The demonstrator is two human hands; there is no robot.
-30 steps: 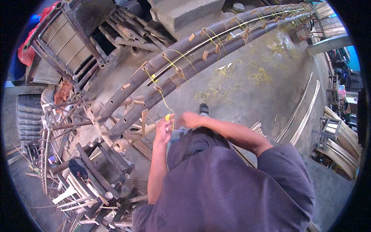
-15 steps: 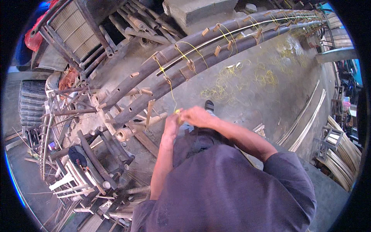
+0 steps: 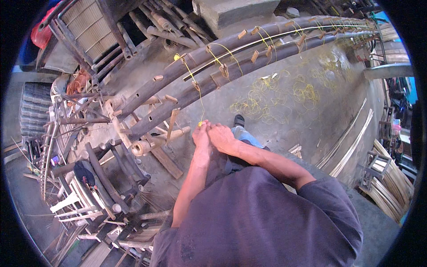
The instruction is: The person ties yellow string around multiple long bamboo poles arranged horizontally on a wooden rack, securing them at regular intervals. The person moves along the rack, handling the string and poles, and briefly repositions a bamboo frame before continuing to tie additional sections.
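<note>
Concrete workshop floor (image 3: 284, 66): left hand (image 3: 201, 135) & right hand (image 3: 221, 137) together, fingers pinched on yellow string (image 3: 199, 95) running up to bamboo poles (image 3: 213, 75).

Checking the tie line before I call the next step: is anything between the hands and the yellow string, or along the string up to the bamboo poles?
Nothing visible. Left hand and right hand pinch the yellow string directly; it runs unobstructed up to the bamboo poles.
</note>
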